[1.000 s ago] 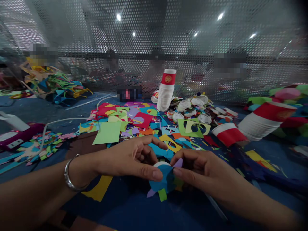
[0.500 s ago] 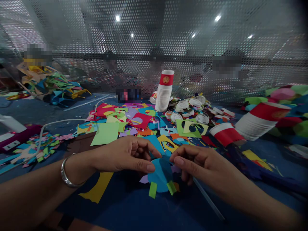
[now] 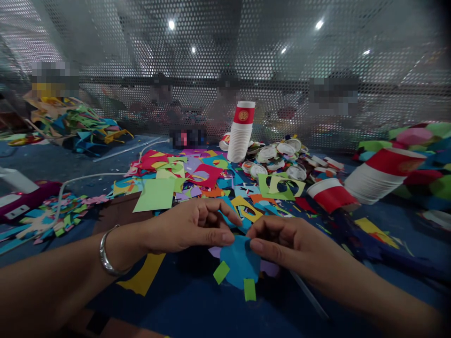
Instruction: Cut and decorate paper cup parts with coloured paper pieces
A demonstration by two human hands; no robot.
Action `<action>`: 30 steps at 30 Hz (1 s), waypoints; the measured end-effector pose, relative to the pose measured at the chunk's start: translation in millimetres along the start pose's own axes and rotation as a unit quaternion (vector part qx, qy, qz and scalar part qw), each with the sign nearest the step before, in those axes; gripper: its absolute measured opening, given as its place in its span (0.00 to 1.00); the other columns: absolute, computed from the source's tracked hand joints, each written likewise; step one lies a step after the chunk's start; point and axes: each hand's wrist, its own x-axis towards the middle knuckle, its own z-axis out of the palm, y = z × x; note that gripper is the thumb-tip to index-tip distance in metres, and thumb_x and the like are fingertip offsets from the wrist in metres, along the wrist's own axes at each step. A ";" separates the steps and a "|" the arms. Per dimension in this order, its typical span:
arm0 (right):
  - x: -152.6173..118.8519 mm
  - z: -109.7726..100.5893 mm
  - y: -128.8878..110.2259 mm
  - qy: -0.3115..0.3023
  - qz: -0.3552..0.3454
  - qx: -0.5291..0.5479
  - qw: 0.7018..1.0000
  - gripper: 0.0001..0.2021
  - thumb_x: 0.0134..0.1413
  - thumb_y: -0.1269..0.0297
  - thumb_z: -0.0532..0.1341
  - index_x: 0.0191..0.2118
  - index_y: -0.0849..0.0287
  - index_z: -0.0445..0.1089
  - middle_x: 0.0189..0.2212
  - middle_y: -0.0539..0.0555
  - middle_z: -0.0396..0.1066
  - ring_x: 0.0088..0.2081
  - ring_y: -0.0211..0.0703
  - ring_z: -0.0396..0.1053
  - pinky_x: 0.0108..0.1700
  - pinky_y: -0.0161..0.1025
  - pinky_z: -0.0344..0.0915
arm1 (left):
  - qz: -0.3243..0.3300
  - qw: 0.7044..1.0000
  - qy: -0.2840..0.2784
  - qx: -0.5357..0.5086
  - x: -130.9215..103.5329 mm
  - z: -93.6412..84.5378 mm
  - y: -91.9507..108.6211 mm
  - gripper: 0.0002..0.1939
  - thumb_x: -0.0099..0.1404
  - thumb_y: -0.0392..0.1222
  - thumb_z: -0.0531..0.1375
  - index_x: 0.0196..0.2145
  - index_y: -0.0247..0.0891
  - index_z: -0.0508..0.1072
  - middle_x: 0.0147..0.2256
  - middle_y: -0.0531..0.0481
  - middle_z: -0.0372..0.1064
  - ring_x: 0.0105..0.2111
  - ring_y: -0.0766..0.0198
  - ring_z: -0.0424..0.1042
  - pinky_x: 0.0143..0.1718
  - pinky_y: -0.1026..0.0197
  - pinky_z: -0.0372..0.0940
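Observation:
Between my two hands is a round blue paper cutout (image 3: 239, 263), held just above the dark blue table. Two small green paper tabs stick out from its lower edge, the left one (image 3: 221, 272) slanting outward. Purple paper (image 3: 269, 268) shows at its sides, partly hidden behind it. With thumb and fingers my left hand (image 3: 197, 225), a silver bangle on its wrist, pinches the upper left edge. My right hand (image 3: 285, 239) grips the upper right edge the same way, its thumb on the blue face. Both hands' fingertips nearly meet at the top.
Paper scraps and a light green sheet (image 3: 155, 193) lie beyond my hands. A tall stack of paper cups (image 3: 240, 136) stands behind them, near cut cup bases (image 3: 282, 157). Further cups (image 3: 384, 176) lean at right. A glue gun (image 3: 28, 199) with a white cord is at left.
My hands have drawn slightly closer together. The blue cutout has turned and moved a little right and down, its face now flatter toward me, and its green tabs have shifted with it.

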 end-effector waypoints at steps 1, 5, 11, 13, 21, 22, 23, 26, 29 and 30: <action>-0.4 -0.3 -0.7 0.003 0.000 0.009 1.000 0.15 0.60 0.50 0.67 0.38 0.57 0.72 0.28 0.47 0.68 0.28 0.33 0.64 0.31 0.30 0.61 | 0.002 1.000 0.005 -0.005 -0.8 -0.6 0.5 0.18 0.66 0.48 0.66 0.50 0.39 0.71 0.32 0.54 0.70 0.30 0.71 0.67 0.33 0.67 0.60; -1.9 -1.6 -1.2 0.045 -0.008 0.030 0.999 0.19 0.58 0.47 0.68 0.37 0.59 0.70 0.29 0.47 0.66 0.28 0.33 0.62 0.31 0.30 0.60 | -0.025 0.997 -0.011 -0.066 -4.2 1.2 4.4 0.29 0.62 0.45 0.70 0.56 0.42 0.65 0.40 0.51 0.72 0.36 0.67 0.72 0.38 0.65 0.64; -1.5 -1.6 2.1 0.089 -0.032 0.042 0.995 0.16 0.59 0.50 0.69 0.37 0.59 0.70 0.28 0.46 0.64 0.28 0.32 0.60 0.30 0.29 0.59 | -0.022 0.990 -0.031 -0.132 -4.2 12.5 5.4 0.37 0.56 0.33 0.72 0.58 0.45 0.61 0.53 0.44 0.72 0.48 0.59 0.75 0.48 0.57 0.68; -1.1 -1.5 2.3 0.086 -0.035 0.052 0.994 0.16 0.60 0.51 0.68 0.37 0.59 0.70 0.27 0.46 0.64 0.28 0.31 0.60 0.30 0.29 0.59 | -0.013 0.992 -0.022 -0.124 -3.7 13.4 4.5 0.35 0.58 0.32 0.71 0.57 0.44 0.61 0.52 0.44 0.73 0.49 0.58 0.75 0.49 0.56 0.67; -1.6 -4.9 3.0 0.085 -0.032 0.045 0.995 0.15 0.61 0.51 0.67 0.39 0.59 0.70 0.28 0.47 0.67 0.28 0.33 0.63 0.31 0.30 0.63 | -0.006 0.996 0.046 -0.079 -5.2 6.9 3.3 0.34 0.59 0.38 0.72 0.58 0.44 0.62 0.46 0.47 0.74 0.43 0.61 0.76 0.47 0.59 0.68; -1.9 -5.3 3.1 0.085 -0.030 0.041 0.995 0.16 0.62 0.50 0.67 0.40 0.59 0.70 0.28 0.47 0.67 0.28 0.33 0.64 0.31 0.30 0.64 | -0.006 0.996 0.053 -0.076 -5.3 6.4 3.3 0.34 0.59 0.39 0.72 0.58 0.44 0.62 0.46 0.47 0.74 0.43 0.61 0.76 0.46 0.59 0.68; -2.2 -5.7 3.1 0.085 -0.031 0.037 0.995 0.16 0.62 0.50 0.66 0.40 0.59 0.69 0.28 0.47 0.67 0.28 0.33 0.64 0.31 0.31 0.64 | -0.005 0.995 0.059 -0.077 -5.2 6.1 3.3 0.34 0.59 0.39 0.72 0.59 0.44 0.62 0.47 0.46 0.74 0.43 0.61 0.76 0.47 0.58 0.69; -2.2 -7.4 2.3 0.092 -0.037 0.014 0.995 0.16 0.62 0.49 0.65 0.41 0.59 0.69 0.28 0.47 0.67 0.27 0.33 0.65 0.31 0.32 0.65 | 0.004 0.993 0.071 -0.093 -3.9 5.4 3.2 0.32 0.60 0.37 0.71 0.58 0.42 0.63 0.50 0.43 0.73 0.46 0.59 0.75 0.50 0.55 0.68; -2.0 -12.7 -0.9 0.112 -0.050 -0.048 0.991 0.17 0.63 0.48 0.64 0.42 0.59 0.69 0.29 0.48 0.67 0.28 0.34 0.66 0.31 0.32 0.66 | 0.012 0.992 0.084 -0.098 -2.8 4.9 3.2 0.28 0.60 0.36 0.71 0.55 0.40 0.65 0.50 0.43 0.72 0.49 0.58 0.73 0.53 0.53 0.66; -2.7 -15.7 -2.4 0.119 -0.051 -0.074 0.989 0.17 0.62 0.47 0.64 0.42 0.58 0.70 0.29 0.48 0.68 0.28 0.34 0.67 0.31 0.32 0.66 | 0.014 0.991 0.087 -0.098 -2.7 4.8 3.3 0.27 0.60 0.36 0.71 0.53 0.40 0.66 0.50 0.44 0.71 0.49 0.58 0.73 0.53 0.54 0.66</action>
